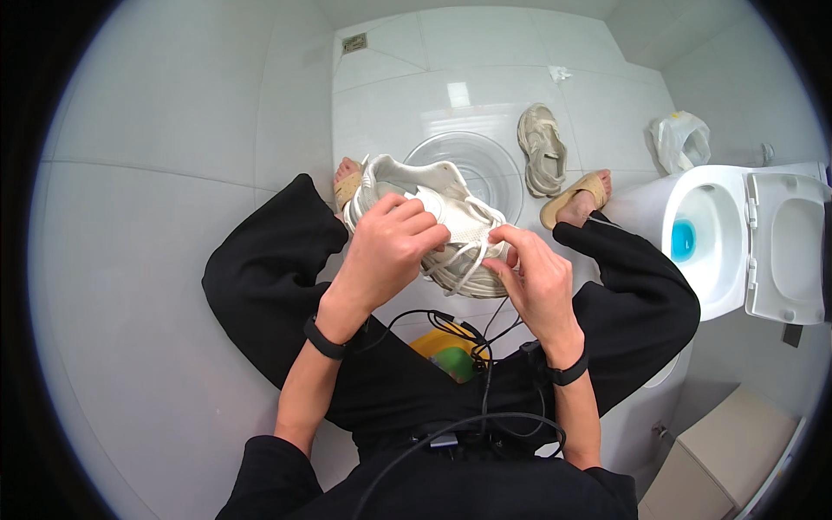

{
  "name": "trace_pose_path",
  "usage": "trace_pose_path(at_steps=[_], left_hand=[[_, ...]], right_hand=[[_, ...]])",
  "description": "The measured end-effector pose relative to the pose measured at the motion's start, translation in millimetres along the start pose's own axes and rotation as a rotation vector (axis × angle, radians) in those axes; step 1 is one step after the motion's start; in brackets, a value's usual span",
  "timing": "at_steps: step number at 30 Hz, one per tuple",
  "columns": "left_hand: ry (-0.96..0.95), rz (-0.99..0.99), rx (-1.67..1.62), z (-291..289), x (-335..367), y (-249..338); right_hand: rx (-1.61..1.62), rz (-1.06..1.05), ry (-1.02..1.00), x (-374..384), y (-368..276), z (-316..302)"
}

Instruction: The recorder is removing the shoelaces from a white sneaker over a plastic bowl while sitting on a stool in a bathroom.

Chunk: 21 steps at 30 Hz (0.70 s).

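A white sneaker with loosened laces is tilted between my knees, its opening toward the far left. My left hand is closed, knuckles up, over the near side of the shoe; a strand of white shoelace meets its fingertips, and its thumb is hidden. On the right, my right hand pinches the lace between thumb and forefinger by the tongue. Its other fingers curl in. The matching sneaker stands on the floor beyond my right hand.
Behind the held shoe is a clear round basin. A toilet with raised lid and blue water stands at right, a bagged bin beside it. Black cables cross my lap above a yellow-and-green object. My sandalled feet flank the basin.
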<state>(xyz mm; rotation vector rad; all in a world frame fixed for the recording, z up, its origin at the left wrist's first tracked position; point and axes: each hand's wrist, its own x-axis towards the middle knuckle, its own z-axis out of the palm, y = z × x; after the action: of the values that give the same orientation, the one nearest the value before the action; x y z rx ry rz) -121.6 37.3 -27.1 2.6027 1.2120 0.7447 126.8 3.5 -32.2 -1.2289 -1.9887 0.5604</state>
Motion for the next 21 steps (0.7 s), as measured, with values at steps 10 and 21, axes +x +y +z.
trace_pose_path(at_steps=[10, 21], left_hand=[[-0.063, 0.052, -0.007, 6.3, -3.4, 1.9], [-0.027, 0.029, 0.021, 6.1, -2.5, -4.7]], right_hand=[[-0.375, 0.079, 0.116, 1.3, 32.1, -31.9], [-0.218, 0.013, 0.089, 7.7, 24.2, -31.3]])
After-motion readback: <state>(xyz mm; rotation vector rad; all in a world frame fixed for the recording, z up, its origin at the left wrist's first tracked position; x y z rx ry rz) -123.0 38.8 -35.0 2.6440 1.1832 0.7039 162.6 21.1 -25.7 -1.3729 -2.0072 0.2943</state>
